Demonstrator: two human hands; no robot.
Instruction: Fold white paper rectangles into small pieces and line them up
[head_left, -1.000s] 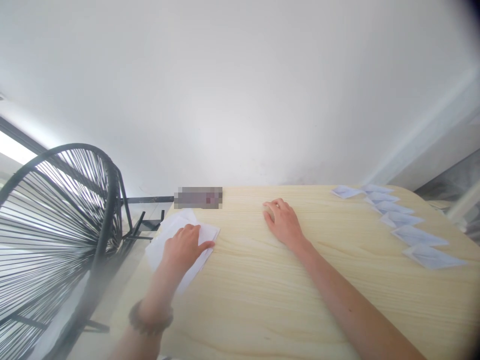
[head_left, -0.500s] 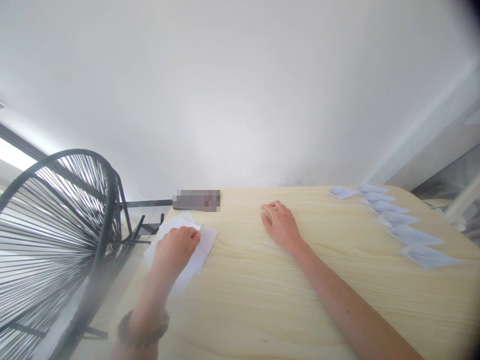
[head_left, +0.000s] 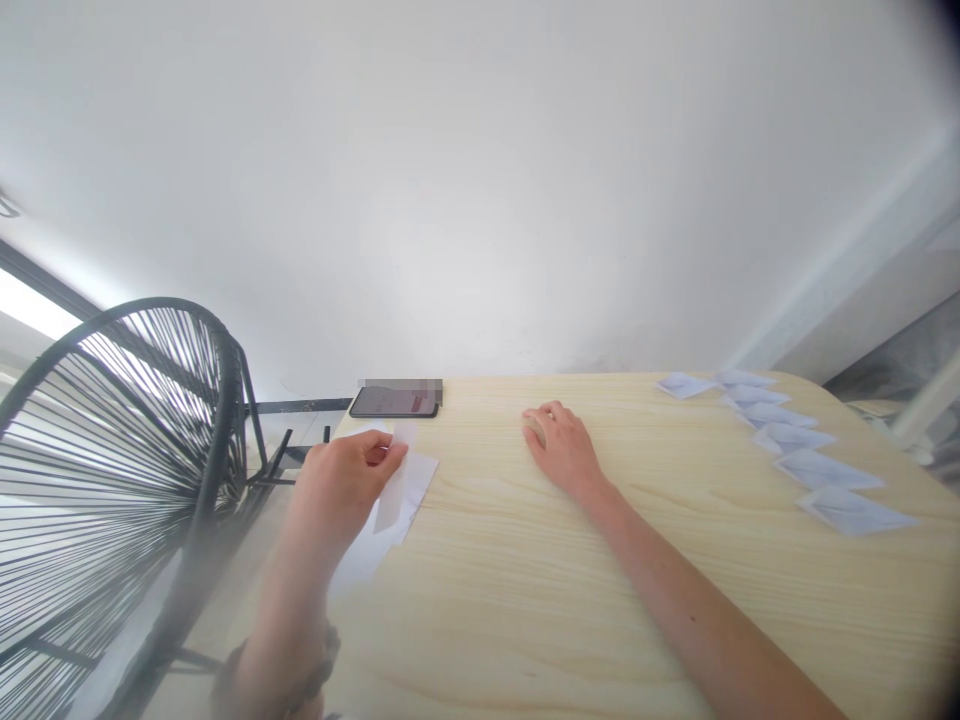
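Note:
My left hand [head_left: 349, 478] is closed in a pinch on a white sheet of paper [head_left: 393, 495], seen nearly edge-on as a narrow strip. Beneath it, several loose white sheets [head_left: 360, 558] overlap on the left part of the pale wooden table [head_left: 510, 600]; the hand hides part of them. My right hand [head_left: 564, 450] rests on the tabletop with its fingers apart and slightly bent, holding nothing.
A phone [head_left: 394, 402] lies at the table's far left edge. Several folded white paper shapes [head_left: 855, 510] form a row along the right side. A black corded chair [head_left: 217, 420] stands to the left. Behind the table rises a white wall [head_left: 480, 200].
My left hand has lifted a white sheet from the pile and turned it, so the sheet now shows in its fingers. The right hand has stayed in place.

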